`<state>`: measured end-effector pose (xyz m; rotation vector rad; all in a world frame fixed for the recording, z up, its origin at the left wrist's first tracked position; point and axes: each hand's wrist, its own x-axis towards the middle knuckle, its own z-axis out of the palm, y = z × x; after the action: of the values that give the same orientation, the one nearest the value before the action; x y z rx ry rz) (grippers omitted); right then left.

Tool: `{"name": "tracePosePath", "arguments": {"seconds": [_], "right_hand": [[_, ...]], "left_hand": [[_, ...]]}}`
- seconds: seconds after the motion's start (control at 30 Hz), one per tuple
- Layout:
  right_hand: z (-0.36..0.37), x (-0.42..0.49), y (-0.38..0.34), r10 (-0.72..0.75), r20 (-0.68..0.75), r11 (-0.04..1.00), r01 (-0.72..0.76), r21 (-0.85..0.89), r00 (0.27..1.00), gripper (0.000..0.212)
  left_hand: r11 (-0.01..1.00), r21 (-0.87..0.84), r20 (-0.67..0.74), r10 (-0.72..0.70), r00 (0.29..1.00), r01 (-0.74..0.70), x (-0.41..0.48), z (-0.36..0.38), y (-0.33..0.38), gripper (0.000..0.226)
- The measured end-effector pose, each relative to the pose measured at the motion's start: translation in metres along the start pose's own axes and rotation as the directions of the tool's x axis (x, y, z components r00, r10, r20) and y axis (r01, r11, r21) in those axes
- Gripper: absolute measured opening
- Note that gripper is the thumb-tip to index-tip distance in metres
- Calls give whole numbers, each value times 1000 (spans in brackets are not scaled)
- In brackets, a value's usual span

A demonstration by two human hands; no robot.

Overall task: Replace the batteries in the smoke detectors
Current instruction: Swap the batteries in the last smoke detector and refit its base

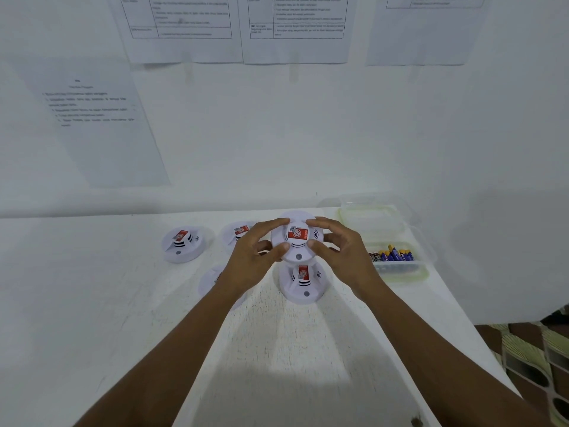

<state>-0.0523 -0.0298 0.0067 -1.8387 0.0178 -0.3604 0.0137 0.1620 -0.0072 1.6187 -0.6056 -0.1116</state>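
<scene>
A: Where was the held smoke detector?

B: Centre frame, lifted off the table; left hand and right hand clasped opposite rims, fingers spread, thumbs pressing its face; likely set to twist it open.

A: Supplies?

B: Batteries in the clear tub, right of centre, within reach; 4 other detectors waited alongside.

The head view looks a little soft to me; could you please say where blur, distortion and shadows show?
Head view: printed sheets on the wall blur beyond reading; the wide lens bows the table edge; both forearms cast soft shadows toward the viewer; the held smoke detector stays fairly sharp.
</scene>
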Motion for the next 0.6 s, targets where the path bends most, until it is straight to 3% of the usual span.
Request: {"name": "tracePosePath", "arguments": {"seconds": [0.6], "right_hand": [[-1,19,10,19,6,1000,-19,-22,1000,35]], "left_hand": [[999,51,-3,1,1000,0,18,1,-11,50]]}}
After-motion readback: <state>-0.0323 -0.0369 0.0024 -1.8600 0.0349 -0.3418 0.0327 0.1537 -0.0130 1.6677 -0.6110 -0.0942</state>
